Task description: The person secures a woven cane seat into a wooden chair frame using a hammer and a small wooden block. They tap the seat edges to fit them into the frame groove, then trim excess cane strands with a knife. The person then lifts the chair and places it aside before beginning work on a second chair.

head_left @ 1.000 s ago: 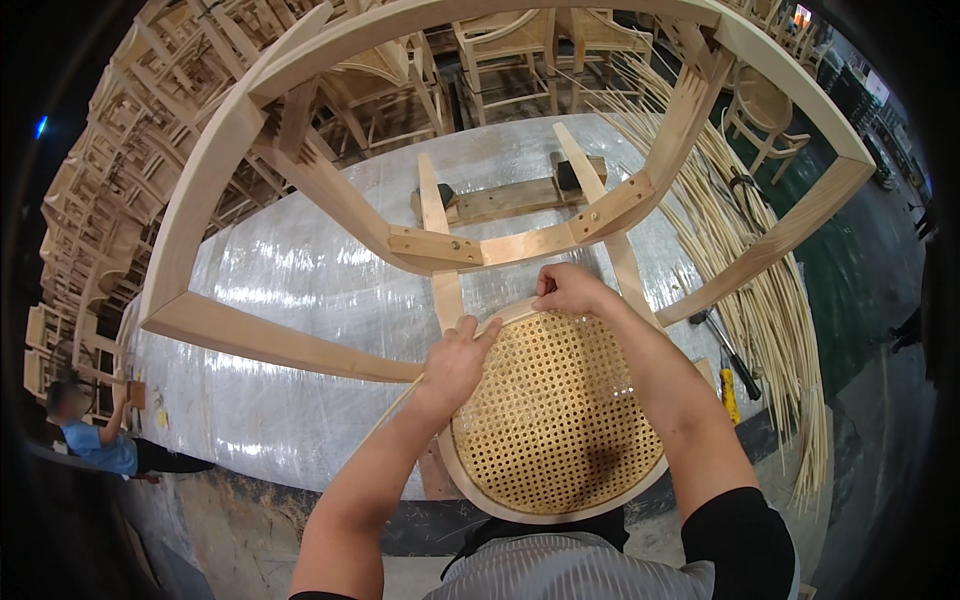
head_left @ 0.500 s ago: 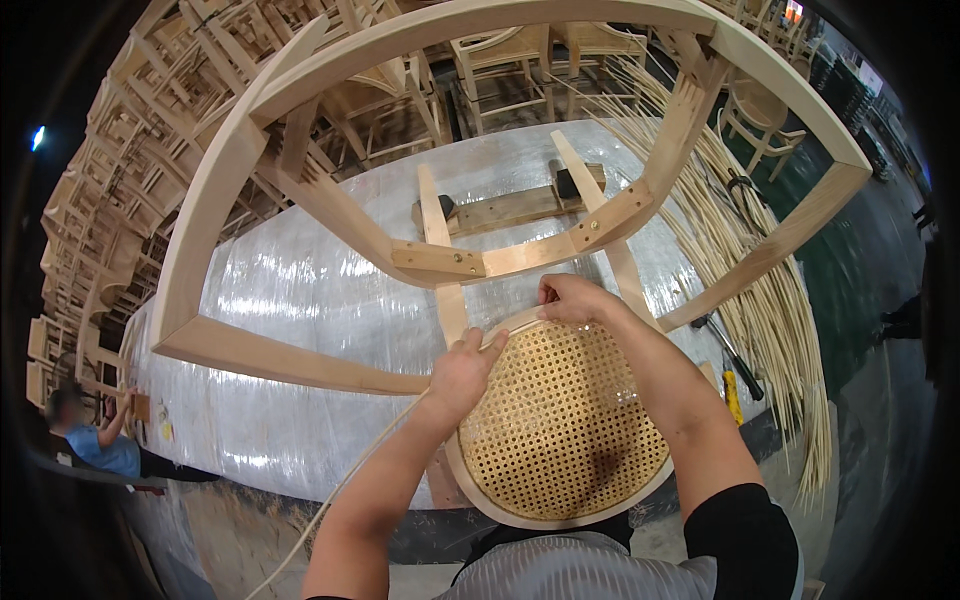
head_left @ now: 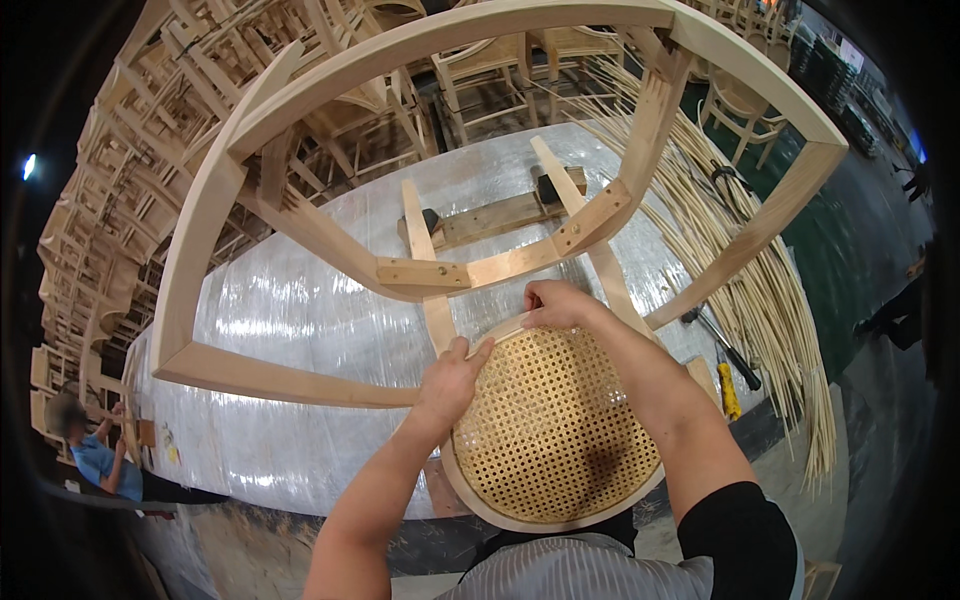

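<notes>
A rounded seat panel (head_left: pixel 550 440) of woven cane in a pale wooden rim lies close to my body. My left hand (head_left: pixel 448 385) rests at its far-left rim, fingers curled and thumb pressed on the edge. At the middle of the far rim, my right hand (head_left: pixel 562 303) has its fingertips pinched together; what lies between them is hidden. A thin pale strip shows along the rim between the hands. Just beyond stands a bare wooden chair frame (head_left: pixel 512 264), its legs and curved rail spread around the panel's far side.
The table (head_left: pixel 270 310) is covered in shiny film. A wooden block (head_left: pixel 490 226) with black pads lies under the frame. Rattan strips (head_left: pixel 775 340), a hammer (head_left: pixel 735 356) and a yellow-handled tool (head_left: pixel 730 392) lie right. Chair frames (head_left: pixel 130 190) stack far left; a person (head_left: pixel 110 465) works left.
The view has shifted slightly, while both hands keep about the same places on the rim. The long pale strip that trailed beside my left forearm no longer shows there.
</notes>
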The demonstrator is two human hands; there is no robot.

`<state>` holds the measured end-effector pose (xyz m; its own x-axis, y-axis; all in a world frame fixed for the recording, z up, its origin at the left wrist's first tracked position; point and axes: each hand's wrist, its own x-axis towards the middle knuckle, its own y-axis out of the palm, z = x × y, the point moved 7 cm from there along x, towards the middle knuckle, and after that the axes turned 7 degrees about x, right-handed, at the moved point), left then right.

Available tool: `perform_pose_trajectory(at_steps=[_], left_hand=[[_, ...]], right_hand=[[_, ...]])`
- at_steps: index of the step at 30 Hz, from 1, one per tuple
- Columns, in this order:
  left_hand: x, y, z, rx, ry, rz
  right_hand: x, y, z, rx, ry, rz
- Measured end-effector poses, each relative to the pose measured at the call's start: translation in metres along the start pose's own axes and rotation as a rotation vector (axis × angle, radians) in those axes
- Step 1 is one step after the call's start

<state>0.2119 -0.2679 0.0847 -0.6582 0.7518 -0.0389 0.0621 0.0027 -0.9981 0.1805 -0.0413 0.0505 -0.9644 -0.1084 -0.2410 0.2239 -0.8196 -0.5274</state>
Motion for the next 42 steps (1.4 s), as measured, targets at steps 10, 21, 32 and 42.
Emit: perform_pose_trajectory(at_steps=[10,21,32,42], left_hand=[[0.024,0.001,-0.032,0.024,0.1,0.024],[0.023,0.001,-0.033,0.053,0.124,0.02],[0.011,0.0,-0.017,0.123,0.074,0.07],[0.011,-0.001,-0.023,0.062,0.099,0.038]], right_hand=[[-0.06,-0.023,-0.003,-0.213,-0.134,-0.491],[-0.379,-0.106,-0.179,-0.312,0.343,-1.302],[-0.355,-0.129,-0.222,-0.669,0.784,-0.701],[-0.397,-0.117,-0.19,-0.36,0.729,-0.926]])
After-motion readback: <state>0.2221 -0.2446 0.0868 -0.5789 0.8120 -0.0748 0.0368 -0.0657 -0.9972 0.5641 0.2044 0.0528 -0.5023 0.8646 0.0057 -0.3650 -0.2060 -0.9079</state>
